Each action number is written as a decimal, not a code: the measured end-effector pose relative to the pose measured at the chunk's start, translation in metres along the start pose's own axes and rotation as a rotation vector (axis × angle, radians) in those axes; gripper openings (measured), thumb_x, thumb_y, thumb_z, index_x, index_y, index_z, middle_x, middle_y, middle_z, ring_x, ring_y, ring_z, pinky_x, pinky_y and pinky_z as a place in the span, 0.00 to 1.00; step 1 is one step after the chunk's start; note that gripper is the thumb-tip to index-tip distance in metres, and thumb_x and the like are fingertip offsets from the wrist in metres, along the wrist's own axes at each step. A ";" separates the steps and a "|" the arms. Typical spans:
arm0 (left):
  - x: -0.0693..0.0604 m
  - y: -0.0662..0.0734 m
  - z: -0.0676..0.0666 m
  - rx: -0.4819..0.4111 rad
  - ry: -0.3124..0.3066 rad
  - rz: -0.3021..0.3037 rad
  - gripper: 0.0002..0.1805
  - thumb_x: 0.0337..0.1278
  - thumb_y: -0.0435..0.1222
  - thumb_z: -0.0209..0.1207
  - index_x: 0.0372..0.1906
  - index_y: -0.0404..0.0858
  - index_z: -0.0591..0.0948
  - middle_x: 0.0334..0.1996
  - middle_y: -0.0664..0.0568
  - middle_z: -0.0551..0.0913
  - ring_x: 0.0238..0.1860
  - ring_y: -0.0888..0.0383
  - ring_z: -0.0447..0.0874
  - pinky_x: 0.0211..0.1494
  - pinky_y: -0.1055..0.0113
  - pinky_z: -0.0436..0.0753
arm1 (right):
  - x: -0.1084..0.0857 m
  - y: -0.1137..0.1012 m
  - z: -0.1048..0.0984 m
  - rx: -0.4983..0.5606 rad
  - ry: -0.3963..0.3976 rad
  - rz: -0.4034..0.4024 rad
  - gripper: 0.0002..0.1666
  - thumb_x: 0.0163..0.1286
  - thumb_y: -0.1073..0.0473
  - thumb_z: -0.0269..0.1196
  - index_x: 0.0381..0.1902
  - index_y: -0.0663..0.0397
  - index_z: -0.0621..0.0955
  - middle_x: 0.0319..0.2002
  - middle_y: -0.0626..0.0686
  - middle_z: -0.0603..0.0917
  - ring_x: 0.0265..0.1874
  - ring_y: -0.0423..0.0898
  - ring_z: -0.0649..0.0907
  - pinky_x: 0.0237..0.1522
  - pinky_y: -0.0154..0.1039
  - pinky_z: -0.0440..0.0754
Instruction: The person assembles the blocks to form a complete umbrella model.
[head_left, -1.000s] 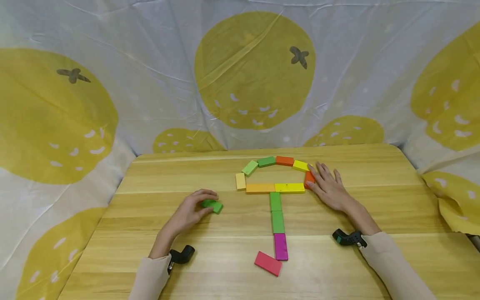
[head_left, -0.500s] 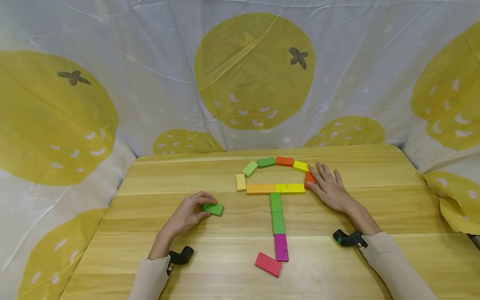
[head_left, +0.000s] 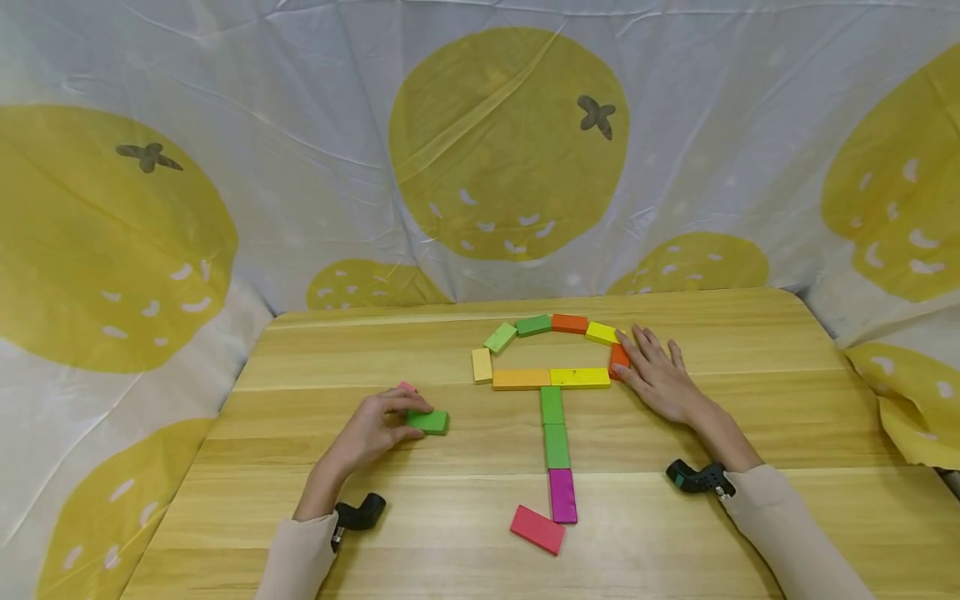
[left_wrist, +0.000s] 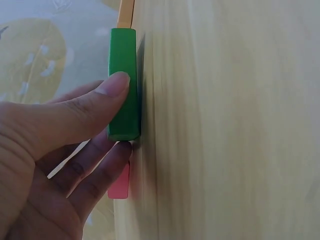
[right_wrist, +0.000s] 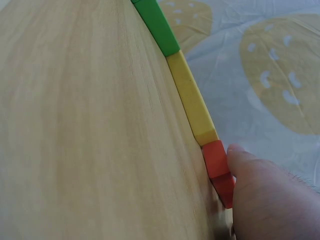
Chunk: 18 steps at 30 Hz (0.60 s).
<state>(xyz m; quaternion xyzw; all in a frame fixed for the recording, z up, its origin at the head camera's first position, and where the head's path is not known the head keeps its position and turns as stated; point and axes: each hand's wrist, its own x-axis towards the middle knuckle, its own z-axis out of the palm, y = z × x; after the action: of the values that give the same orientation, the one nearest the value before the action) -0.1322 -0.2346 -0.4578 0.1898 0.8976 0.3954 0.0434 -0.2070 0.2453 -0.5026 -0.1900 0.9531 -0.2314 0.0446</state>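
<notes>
My left hand (head_left: 375, 429) pinches a green block (head_left: 431, 422) between thumb and fingers, left of the laid-out blocks. In the left wrist view the thumb presses on the face of this green block (left_wrist: 123, 55). Just beyond the fingers a pink block (head_left: 407, 387) shows partly, the hand hiding the rest. My right hand (head_left: 662, 379) rests with its fingers extended over a red-orange block (head_left: 618, 358) at the right end of an arc, fingertips by a yellow block (head_left: 602, 332). In the right wrist view the thumb touches the red-orange block (right_wrist: 216, 162).
The arc continues through red, green, light green and cream blocks (head_left: 482, 366). Orange (head_left: 521, 378) and yellow blocks (head_left: 580, 377) form a bar beneath it. A stem of two green blocks and a purple one (head_left: 562, 496) runs down to a slanted red-pink block (head_left: 537, 530).
My left hand has turned the green block from a slant to nearly level and shifted it slightly nearer. The pink block has come into sight behind the fingers. The right hand stays still.
</notes>
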 end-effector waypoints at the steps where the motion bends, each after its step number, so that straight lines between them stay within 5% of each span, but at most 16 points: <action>1: 0.000 0.001 0.000 0.001 -0.003 0.002 0.18 0.50 0.28 0.75 0.49 0.40 0.90 0.50 0.48 0.90 0.67 0.37 0.79 0.75 0.39 0.70 | 0.000 0.000 0.000 0.000 0.001 0.000 0.42 0.85 0.39 0.42 0.85 0.49 0.45 0.84 0.67 0.40 0.83 0.67 0.41 0.77 0.73 0.29; 8: 0.001 0.008 0.004 0.000 -0.040 0.038 0.17 0.50 0.31 0.76 0.47 0.43 0.91 0.49 0.52 0.90 0.56 0.49 0.85 0.62 0.54 0.84 | 0.000 0.000 0.000 0.000 0.001 0.000 0.42 0.85 0.39 0.42 0.85 0.50 0.45 0.84 0.67 0.40 0.83 0.67 0.42 0.77 0.73 0.29; 18: 0.003 0.023 0.010 -0.068 -0.133 0.116 0.16 0.50 0.32 0.76 0.47 0.41 0.92 0.47 0.51 0.90 0.52 0.52 0.84 0.57 0.64 0.84 | 0.000 -0.001 0.000 -0.003 0.003 0.003 0.42 0.85 0.39 0.42 0.85 0.51 0.46 0.84 0.67 0.40 0.83 0.67 0.42 0.77 0.73 0.30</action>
<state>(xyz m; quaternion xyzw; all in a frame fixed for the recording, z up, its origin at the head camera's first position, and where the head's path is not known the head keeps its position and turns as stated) -0.1260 -0.2124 -0.4481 0.2657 0.8664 0.4139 0.0862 -0.2066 0.2443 -0.5015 -0.1884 0.9537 -0.2302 0.0431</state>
